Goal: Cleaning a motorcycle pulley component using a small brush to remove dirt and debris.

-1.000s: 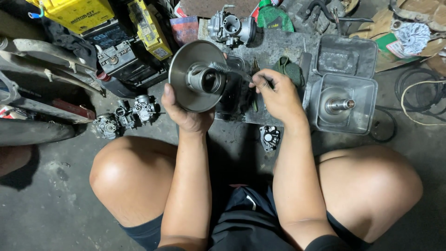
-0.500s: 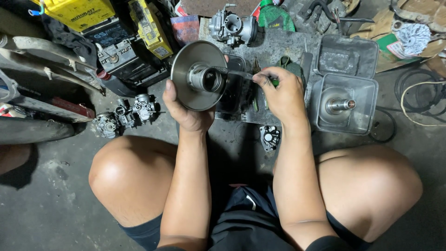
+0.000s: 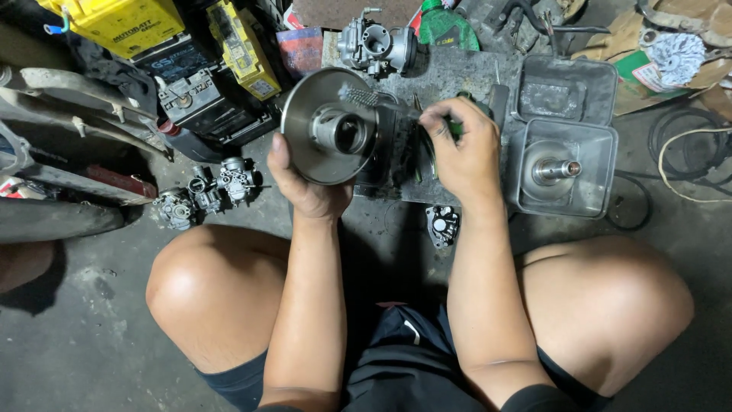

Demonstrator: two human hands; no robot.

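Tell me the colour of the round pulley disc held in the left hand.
Silver-grey bare metal; the pulley disc, gripped by the left hand, shows best in the head view.

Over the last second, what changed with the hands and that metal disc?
The right hand slid left toward the metal disc, bringing the brush onto its face. The left hand kept gripping the disc from below; the square tray stayed put.

Brush is on the pulley now

Right hand slid left, its brush bristles now up against the round metal pulley rim.
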